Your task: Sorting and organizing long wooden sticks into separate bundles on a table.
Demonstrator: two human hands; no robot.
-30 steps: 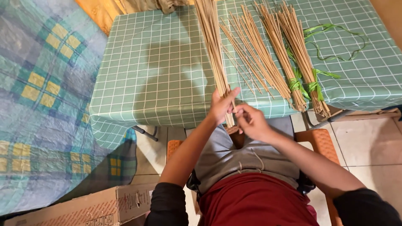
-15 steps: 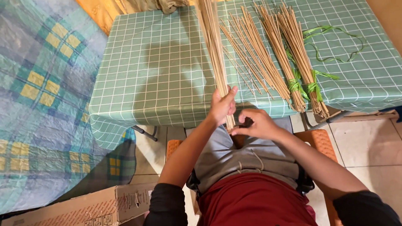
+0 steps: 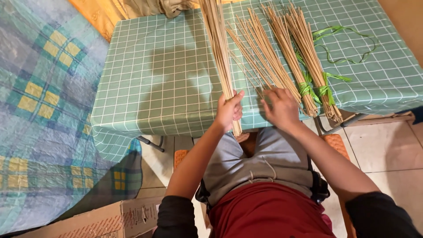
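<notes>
Since a second ago our right hand (image 3: 282, 108) is leaving the lap and spreading open-fingered onto the loose bamboo sticks (image 3: 255, 53) on the checked tablecloth (image 3: 167, 79) — our left hand (image 3: 229, 110) is clenching the upright stick bundle (image 3: 218, 48) at the table edge, best kept gripped low so nothing is fanning out.

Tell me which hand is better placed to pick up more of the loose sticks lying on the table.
Right. The right hand already rests on the loose sticks, fingers spread over them. The left hand is busy, its grip closed around the upright bundle.
</notes>
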